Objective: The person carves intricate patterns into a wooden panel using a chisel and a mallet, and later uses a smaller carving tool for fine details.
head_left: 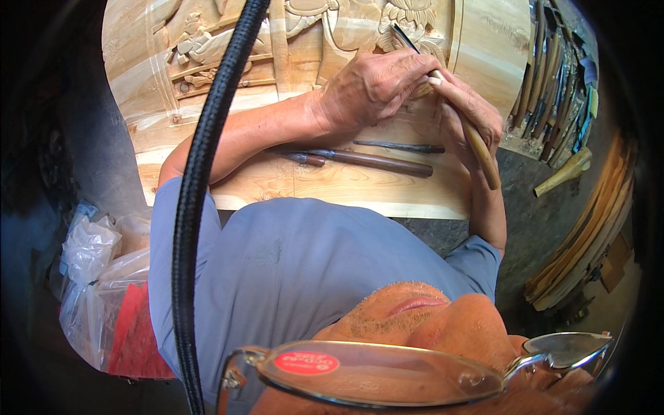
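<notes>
Both hands come together on one chisel (480, 152), clamped around it above a large carved wooden panel (492, 52). The left hand (373, 88) reaches across from the left and closes on the front part of the chisel, its fingers near the dark metal blade (404, 37). The right hand (476, 111) wraps the wooden handle farther back, thumb close to the left fingers, and the handle's butt sticks out below the palm toward the person. The blade points up and to the left, at a carved flower (409, 17) with layered petals; whether its edge touches the wood, I cannot tell. Below the left wrist, on the panel's plain near part, lie a long chisel with a brown handle (379, 163), a slim dark tool (398, 146) just beyond it, and a short reddish handle (304, 159) partly hidden by the forearm. Right of the panel many carving tools (553, 86) lie bunched side by side, with a pale wooden club (564, 173) near them and a stack of curved boards (584, 232) beyond. A black braided cable (207, 152) crosses the view at left, in front of the left arm.
</notes>
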A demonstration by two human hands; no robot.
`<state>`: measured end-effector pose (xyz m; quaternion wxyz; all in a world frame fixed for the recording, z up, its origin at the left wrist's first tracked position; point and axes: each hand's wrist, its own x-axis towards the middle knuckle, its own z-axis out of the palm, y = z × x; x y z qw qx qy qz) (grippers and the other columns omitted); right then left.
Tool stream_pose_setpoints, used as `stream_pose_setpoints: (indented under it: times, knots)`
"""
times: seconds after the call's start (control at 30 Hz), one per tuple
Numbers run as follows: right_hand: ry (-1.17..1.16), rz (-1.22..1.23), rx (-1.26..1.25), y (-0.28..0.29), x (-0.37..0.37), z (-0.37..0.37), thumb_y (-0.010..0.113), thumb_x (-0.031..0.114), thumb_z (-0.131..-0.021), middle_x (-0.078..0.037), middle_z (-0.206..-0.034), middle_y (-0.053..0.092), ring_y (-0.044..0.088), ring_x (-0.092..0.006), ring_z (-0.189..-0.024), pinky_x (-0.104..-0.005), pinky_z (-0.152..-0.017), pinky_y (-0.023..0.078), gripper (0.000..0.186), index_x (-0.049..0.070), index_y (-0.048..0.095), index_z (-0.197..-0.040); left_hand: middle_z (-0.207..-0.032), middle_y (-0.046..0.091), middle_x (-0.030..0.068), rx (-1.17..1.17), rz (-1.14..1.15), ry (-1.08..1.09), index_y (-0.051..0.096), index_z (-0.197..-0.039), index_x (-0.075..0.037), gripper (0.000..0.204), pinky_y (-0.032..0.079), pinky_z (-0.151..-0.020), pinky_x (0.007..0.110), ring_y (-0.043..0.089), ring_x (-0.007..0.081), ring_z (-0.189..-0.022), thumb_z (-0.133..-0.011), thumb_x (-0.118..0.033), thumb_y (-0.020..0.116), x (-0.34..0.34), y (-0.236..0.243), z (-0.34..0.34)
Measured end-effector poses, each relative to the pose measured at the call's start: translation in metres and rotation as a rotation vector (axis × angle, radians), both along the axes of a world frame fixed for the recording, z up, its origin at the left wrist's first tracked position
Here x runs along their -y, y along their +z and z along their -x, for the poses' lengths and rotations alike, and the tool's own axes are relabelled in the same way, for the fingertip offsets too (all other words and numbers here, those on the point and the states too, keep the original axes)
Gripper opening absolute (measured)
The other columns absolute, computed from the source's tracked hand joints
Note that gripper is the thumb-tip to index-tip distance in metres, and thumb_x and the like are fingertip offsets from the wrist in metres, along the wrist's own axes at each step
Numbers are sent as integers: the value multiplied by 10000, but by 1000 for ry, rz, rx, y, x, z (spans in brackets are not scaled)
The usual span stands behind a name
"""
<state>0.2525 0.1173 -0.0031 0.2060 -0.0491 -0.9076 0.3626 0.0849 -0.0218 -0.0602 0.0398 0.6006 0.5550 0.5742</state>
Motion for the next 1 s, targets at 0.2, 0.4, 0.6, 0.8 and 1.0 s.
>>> stream_pose_setpoints:
  times: [0.2,0.4,0.6,0.8,1.0]
  knots:
    - [-31,-42,-49,8,9,-7,709,-110,-875,-253,-1146,762,780,-317,-1030,-352,-894,619,291,-12,756,-1145,-942,699,136,-15,36,-105,636,-1246,-27,290,592,-675,394,716,307,-816,-966,-49,711,3,10,1]
    - [-52,-50,-23,13,12,-8,717,-113,-869,-254,-1126,766,780,-329,-1033,-359,-884,623,285,-5,763,-1129,-938,702,128,-7,29,-119,638,-1240,-29,289,577,-648,393,713,301,-806,-964,-62,717,4,12,2]
    - [-71,-63,18,22,14,-7,729,-106,-864,-245,-1121,768,782,-315,-1028,-346,-870,624,298,11,767,-1136,-957,715,131,-12,12,-121,640,-1251,-29,308,592,-665,382,726,298,-807,-959,-77,727,3,10,2]
    - [-85,-45,65,33,17,-3,718,-107,-861,-220,-1136,774,789,-281,-993,-332,-844,622,312,21,772,-1140,-936,712,126,21,-1,-111,639,-1257,-34,316,602,-681,380,729,295,-804,-962,-100,732,1,6,0]
    - [-83,-42,29,26,18,-3,701,-109,-866,-208,-1173,771,790,-266,-978,-325,-839,622,319,27,774,-1146,-920,698,119,0,6,-100,634,-1259,-40,318,594,-667,374,720,286,-791,-966,-122,726,0,5,0]
